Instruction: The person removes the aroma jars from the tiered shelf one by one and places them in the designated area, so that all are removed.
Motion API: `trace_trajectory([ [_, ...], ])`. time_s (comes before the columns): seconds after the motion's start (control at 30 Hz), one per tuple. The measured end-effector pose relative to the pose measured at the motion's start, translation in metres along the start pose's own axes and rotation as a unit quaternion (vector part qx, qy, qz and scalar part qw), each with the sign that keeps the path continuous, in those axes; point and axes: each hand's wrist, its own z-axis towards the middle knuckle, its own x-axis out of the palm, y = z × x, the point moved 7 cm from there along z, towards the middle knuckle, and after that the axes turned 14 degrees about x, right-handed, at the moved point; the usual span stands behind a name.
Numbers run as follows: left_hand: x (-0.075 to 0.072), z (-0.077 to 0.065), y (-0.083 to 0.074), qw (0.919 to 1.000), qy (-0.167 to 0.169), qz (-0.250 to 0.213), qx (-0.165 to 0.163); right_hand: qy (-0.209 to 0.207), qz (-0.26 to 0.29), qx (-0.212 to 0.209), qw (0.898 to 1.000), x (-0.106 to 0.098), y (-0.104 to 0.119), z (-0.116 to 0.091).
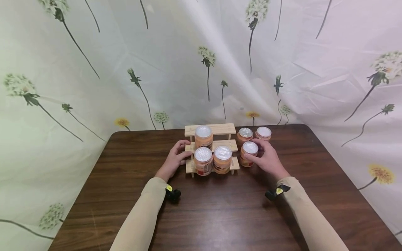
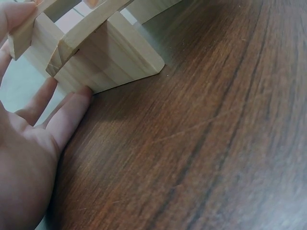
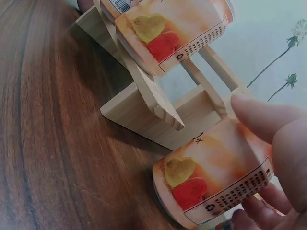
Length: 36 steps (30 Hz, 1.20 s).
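A three-step wooden rack [image 1: 225,145] stands at the far side of the table. One orange-labelled jar [image 1: 203,137] with a silvery lid is on its middle step, and two similar jars, a left jar [image 1: 203,162] and a right jar [image 1: 222,161], sit side by side on the lowest step. My left hand [image 1: 175,157] rests its fairly straight fingers against the rack's left end; in the left wrist view the fingertips touch the side panel [image 2: 122,55]. With thumb and fingers, my right hand [image 1: 267,158] grips another jar [image 3: 211,167] just right of the rack.
Behind the gripped jar, two more jars, one with a shiny lid [image 1: 245,132] and one with a pale lid [image 1: 263,132], stand on the dark wooden table [image 1: 213,216]. A flower-printed cloth [image 1: 176,69] hangs behind the table's far edge.
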Motion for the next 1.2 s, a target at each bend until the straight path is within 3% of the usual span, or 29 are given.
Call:
trace_trajectory([
  [0.23,-0.001,0.0,0.001,1.0,0.0,0.001,-0.001,-0.077,0.039,-0.059,0.995,-0.014,0.031,-0.001],
  [0.37,-0.002,0.0,-0.001,1.0,-0.002,0.007,0.0,-0.073,0.049,-0.09,0.992,-0.015,0.058,-0.001],
  [0.53,-0.003,-0.001,-0.001,1.0,-0.003,0.009,0.0,-0.02,0.052,-0.105,0.993,-0.004,0.091,0.004],
  [0.83,-0.002,-0.004,0.0,0.9999,-0.004,0.017,-0.001,0.092,-0.02,-0.132,0.987,0.036,0.145,0.018],
  [1.0,-0.002,-0.004,-0.001,0.9998,-0.008,0.019,-0.001,0.156,-0.06,-0.13,0.977,0.063,0.159,0.025],
  [1.2,0.0,-0.005,-0.003,1.0,-0.005,0.004,0.001,0.191,-0.091,-0.122,0.97,0.082,0.166,0.031],
])
